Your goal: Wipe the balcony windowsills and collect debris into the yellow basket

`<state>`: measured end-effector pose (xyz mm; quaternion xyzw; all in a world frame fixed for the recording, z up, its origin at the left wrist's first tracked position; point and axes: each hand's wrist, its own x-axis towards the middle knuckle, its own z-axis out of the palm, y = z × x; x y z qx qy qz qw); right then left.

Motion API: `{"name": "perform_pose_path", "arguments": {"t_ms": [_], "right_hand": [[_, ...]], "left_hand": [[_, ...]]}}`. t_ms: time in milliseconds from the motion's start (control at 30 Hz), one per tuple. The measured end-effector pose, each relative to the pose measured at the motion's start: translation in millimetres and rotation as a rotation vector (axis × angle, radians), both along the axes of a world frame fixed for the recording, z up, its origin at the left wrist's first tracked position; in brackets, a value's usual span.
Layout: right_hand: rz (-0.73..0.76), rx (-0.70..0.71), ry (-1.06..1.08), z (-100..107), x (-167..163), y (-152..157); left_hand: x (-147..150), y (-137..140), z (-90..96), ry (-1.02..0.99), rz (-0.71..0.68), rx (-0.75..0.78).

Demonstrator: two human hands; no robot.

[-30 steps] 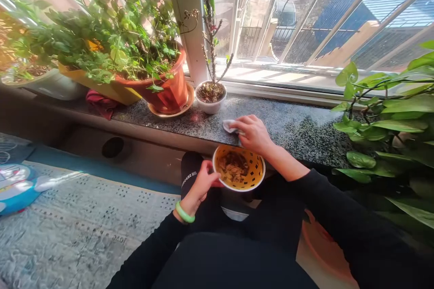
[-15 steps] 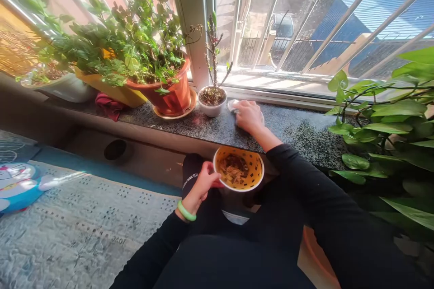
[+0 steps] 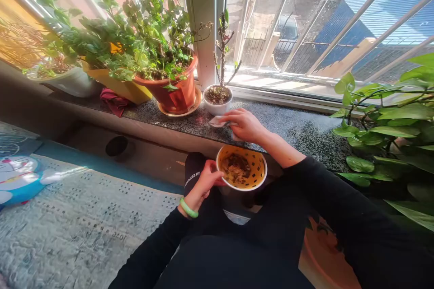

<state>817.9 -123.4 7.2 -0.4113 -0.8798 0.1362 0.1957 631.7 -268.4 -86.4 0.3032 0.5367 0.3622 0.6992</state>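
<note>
My left hand (image 3: pixel 209 179) grips the rim of a small yellow basket (image 3: pixel 258 172) with a white edge, held just below the windowsill. Dry brown leaves (image 3: pixel 238 169) lie inside it. My right hand (image 3: pixel 247 125) is closed on a crumpled white tissue (image 3: pixel 219 121), pressed against the dark speckled stone sill (image 3: pixel 288 122). Right behind the tissue stands a small white pot (image 3: pixel 218 107) holding a thin, thorny-looking plant (image 3: pixel 222 49).
To the left on the sill are a terracotta pot (image 3: pixel 176 95) on a saucer, a yellow planter (image 3: pixel 132 90), a dark red cloth (image 3: pixel 114 100) and a white planter (image 3: pixel 73 83). Broad-leaved vines (image 3: pixel 389 131) spread over the right end. Behind is a barred window (image 3: pixel 288 22).
My right hand has slid the tissue along the sill, leftward and nearer to me, to the front of the small white pot. My left hand still holds the basket in much the same place.
</note>
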Motion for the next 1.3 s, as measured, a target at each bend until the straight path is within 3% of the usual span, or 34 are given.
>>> {"name": "perform_pose_path", "arguments": {"t_ms": [100,200,333,500,567,633,700,767,833,933,1033,1133,1200,1300], "right_hand": [[-0.063,0.065,-0.074,-10.3,-31.9,6.5],[-0.087,0.056,-0.102,-23.6,-34.8,0.1],[0.100,-0.041,-0.052,-25.3,4.1,-24.4],[0.231,-0.266,0.030,1.9,54.3,-44.9],[0.136,-0.315,0.071,10.2,68.5,-34.6],[-0.066,-0.262,0.071,8.6,78.2,-16.8],[-0.304,-0.153,0.018,-3.3,80.6,-2.4],[-0.433,-0.052,-0.028,-20.0,74.6,-1.9],[-0.385,0.016,-0.029,-33.7,62.8,-18.6],[-0.186,0.024,-0.016,-39.1,44.0,-63.8],[0.013,-0.101,0.006,-29.2,34.6,-105.4],[0.106,-0.228,0.112,-13.4,44.4,-120.0],[0.007,-0.221,0.204,-4.7,64.5,-108.9],[-0.291,-0.123,0.219,-2.9,104.1,-69.3]], "left_hand": [[-0.5,0.7,0.7,0.005,0.001,-0.014],[-2.0,2.3,1.3,0.001,0.000,-0.023],[-3.6,5.0,2.4,0.008,-0.017,-0.020],[-1.2,7.3,5.6,0.012,-0.012,-0.032],[0.4,7.0,5.7,0.006,0.006,-0.036],[1.5,6.4,4.5,0.005,0.018,-0.041],[1.9,5.6,2.8,0.007,0.018,-0.045],[2.0,4.9,1.6,0.008,0.015,-0.049],[2.0,4.4,1.2,0.011,0.021,-0.049],[2.1,3.8,0.9,0.023,0.019,-0.032],[1.7,3.1,-1.7,0.029,-0.006,-0.011],[1.6,1.7,-5.5,0.021,-0.019,0.004],[2.2,0.7,-7.4,0.012,-0.011,0.010],[3.7,-0.7,-8.3,0.018,0.006,0.006]]}}
